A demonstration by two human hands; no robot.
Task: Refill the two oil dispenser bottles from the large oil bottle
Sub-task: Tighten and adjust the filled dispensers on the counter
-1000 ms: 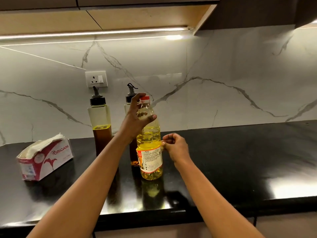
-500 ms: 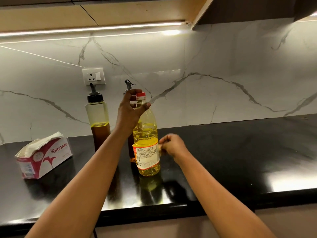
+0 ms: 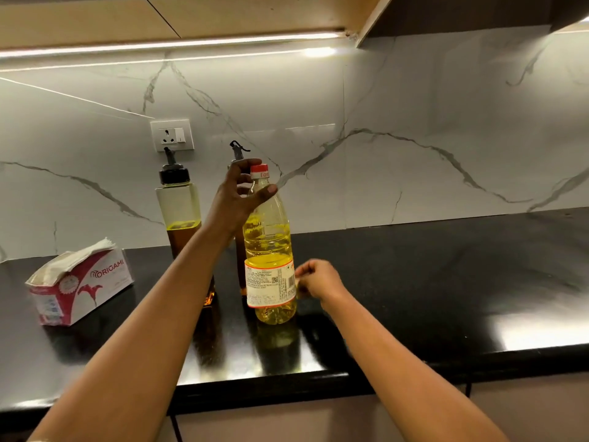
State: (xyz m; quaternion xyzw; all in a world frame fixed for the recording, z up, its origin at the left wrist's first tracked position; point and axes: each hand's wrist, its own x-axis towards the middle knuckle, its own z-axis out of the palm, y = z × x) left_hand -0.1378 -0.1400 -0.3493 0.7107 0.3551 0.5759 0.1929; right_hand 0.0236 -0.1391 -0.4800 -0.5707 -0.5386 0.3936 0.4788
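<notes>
Scanning the countertop point(image 3: 19, 346), we pass a tissue box point(image 3: 79, 282), the first dispenser bottle point(image 3: 178, 205), our left hand point(image 3: 237, 199) curled round the upright large oil bottle point(image 3: 271, 250) at its neck, blocking the second dispenser bottle point(image 3: 236, 150), and our right hand point(image 3: 318, 279) curled beside the label, grip unclear.

A kitchen, probably in a home. A polished black stone countertop point(image 3: 446, 282) runs below a marble-look backsplash point(image 3: 414, 106). Wall cabinets point(image 3: 95, 17) hang overhead, with a lit LED strip point(image 3: 159, 46) beneath them. A wall socket point(image 3: 172, 135) sits above the counter. On the counter stand a large oil bottle point(image 3: 269, 247), an oil dispenser bottle point(image 3: 178, 202), a second dispenser point(image 3: 237, 151) that is mostly hidden, and an Origami tissue box point(image 3: 79, 285).
</notes>
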